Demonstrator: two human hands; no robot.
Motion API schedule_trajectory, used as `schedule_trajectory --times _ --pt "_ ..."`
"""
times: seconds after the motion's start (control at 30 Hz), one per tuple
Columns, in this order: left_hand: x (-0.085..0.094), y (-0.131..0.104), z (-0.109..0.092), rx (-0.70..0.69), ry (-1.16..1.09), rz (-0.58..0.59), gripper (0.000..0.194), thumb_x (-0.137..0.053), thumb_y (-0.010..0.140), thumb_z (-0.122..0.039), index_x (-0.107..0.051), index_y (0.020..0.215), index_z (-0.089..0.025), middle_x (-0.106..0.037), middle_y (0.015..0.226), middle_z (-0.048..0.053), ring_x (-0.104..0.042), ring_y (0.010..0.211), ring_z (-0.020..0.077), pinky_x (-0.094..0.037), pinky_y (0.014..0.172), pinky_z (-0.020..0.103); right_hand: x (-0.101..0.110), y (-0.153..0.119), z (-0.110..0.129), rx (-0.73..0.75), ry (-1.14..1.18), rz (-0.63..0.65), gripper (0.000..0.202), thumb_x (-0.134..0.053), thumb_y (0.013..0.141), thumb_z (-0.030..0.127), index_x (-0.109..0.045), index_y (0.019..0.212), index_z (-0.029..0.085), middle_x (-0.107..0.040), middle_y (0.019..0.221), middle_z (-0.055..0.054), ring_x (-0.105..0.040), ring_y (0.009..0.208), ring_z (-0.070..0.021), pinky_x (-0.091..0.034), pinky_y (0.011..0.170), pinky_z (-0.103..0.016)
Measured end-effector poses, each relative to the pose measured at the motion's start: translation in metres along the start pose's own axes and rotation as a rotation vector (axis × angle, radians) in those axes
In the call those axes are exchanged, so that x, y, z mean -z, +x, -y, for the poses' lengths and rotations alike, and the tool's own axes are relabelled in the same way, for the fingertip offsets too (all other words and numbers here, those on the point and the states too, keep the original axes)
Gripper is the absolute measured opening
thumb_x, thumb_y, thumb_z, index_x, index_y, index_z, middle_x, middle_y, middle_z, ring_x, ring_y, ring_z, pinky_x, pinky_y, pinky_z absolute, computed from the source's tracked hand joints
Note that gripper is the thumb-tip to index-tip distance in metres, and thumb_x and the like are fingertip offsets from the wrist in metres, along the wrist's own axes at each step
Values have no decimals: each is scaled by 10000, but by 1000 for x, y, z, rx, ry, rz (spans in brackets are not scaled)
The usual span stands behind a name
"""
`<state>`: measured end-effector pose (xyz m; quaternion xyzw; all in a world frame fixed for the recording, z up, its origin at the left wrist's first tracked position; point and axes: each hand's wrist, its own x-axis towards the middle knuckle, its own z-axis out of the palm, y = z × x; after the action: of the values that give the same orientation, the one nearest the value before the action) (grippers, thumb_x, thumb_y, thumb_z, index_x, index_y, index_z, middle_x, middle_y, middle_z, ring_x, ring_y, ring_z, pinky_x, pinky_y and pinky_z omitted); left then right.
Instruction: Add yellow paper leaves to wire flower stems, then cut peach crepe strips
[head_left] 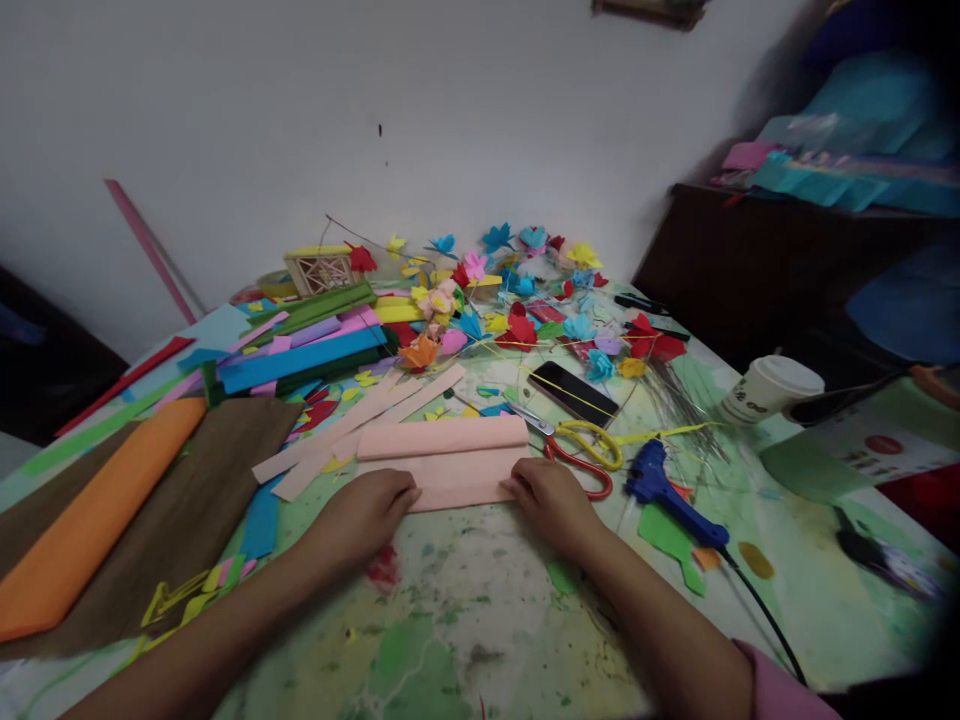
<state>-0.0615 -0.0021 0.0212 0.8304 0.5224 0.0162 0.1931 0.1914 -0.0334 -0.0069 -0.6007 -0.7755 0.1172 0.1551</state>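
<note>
A pale pink sheet of crepe paper [465, 470] lies on the table in front of me, its far side rolled or folded over into a flat band. My left hand [371, 510] pinches the near left corner between thumb and fingers. At the near right corner my right hand [551, 500] grips the same sheet. Cut pale pink strips [360, 430] lie to its left. Just beyond my right hand are scissors [581, 455] with red and yellow handles, close to the sheet's right end. A blue glue gun [671, 495] rests farther right, its black cord trailing toward me.
Paper flowers [517, 325] and wires [682, 400] crowd the back. A phone [574, 393] lies behind the scissors. To the right stand a lidded paper cup [772, 388] and a greenish container [840, 450]. Orange [112, 510] and brown crepe paper [187, 510] cover the left side.
</note>
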Motion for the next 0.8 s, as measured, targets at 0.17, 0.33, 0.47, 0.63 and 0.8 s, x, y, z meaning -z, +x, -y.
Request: schedule_trajectory --times 0.17,0.33,0.47,0.63,0.8 --pt "1 -1 1 21 9 -3 340 -334 900 -364 -563 721 -186 -652 835 69 -584 801 220 -358 657 283 -5 4 0 -41 -43 -46 245 -487 897 293 -579 705 173 -651 723 -33 -562 673 -141 -270 582 -248" --pt "0 -3 4 37 -7 9 351 -326 904 -371 -567 723 -191 -654 817 63 -586 795 222 -348 648 287 -11 11 1 -68 -157 -69 253 -501 887 319 -587 690 186 -667 711 -31 -583 664 -150 -250 564 -265" --pt "0 -3 7 56 45 18 355 -335 897 -395 -565 719 -191 -649 804 66 -581 778 230 -338 638 296 -11 13 2 -55 -189 -61 257 -504 887 335 -590 695 189 -666 714 -27 -593 680 -151 -273 576 -263" --pt "2 -2 9 53 62 53 347 -344 889 -407 -557 718 -194 -646 802 62 -578 763 219 -326 617 287 -11 10 3 -52 -194 -46 255 -513 884 348 -596 703 189 -665 732 -30 -600 705 -157 -296 595 -261" --pt "4 -1 13 61 102 79 345 -351 879 -427 -540 712 -193 -640 788 65 -571 746 218 -316 598 287 -13 12 3 -58 -205 -36 238 -520 883 333 -591 707 189 -663 741 -34 -602 727 -163 -311 610 -261"
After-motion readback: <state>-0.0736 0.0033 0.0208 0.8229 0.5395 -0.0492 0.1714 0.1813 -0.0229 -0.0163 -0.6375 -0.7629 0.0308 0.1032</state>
